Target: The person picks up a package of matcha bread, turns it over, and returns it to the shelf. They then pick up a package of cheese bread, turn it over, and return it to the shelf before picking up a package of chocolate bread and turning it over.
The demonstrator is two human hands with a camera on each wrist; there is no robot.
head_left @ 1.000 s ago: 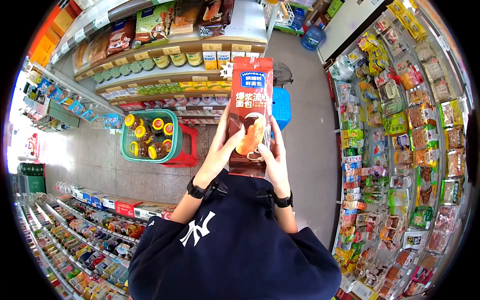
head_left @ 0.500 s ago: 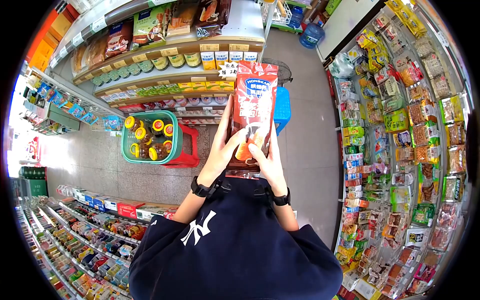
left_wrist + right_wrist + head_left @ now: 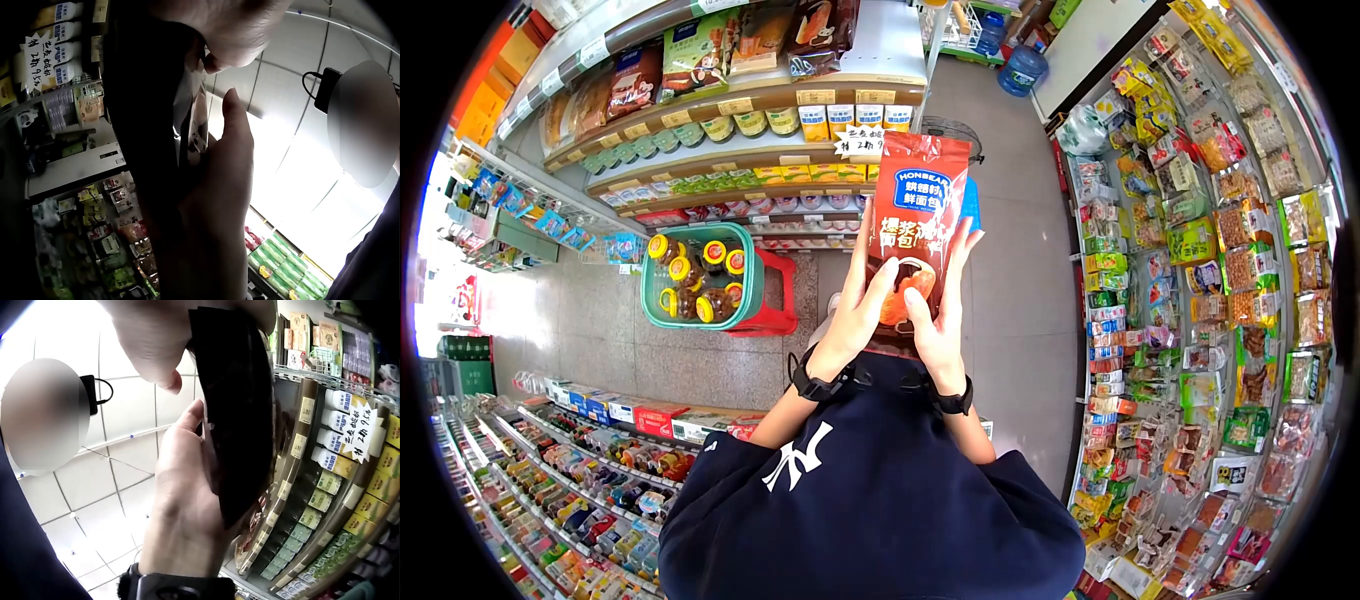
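A tall brown-red bag of bread (image 3: 920,205), with a blue logo and a bread picture on its front, is held up before the chest in the head view. The left hand (image 3: 852,318) grips its lower left side, thumb across the front and the other fingers partly hidden behind. From the lower right, the right hand (image 3: 940,335) holds the bag with its thumb on the printed bread, while its fingertips stick out past the right edge. In both wrist views the bag (image 3: 234,419) shows dark, with the hands close around it.
Ahead, a shelf (image 3: 730,105) carries bagged bread, cups and cartons. A green basket (image 3: 748,285) of yellow-lidded jars sits on a red stool (image 3: 775,300) at left. A rack of packaged snacks (image 3: 1190,300) lines the right, and a blue stool (image 3: 971,210) shows behind the bag.
The bag has come slightly down and right, its top leaning differently, and the glare on its front has shrunk. The right hand's fingers now stand out from the bag's right edge.
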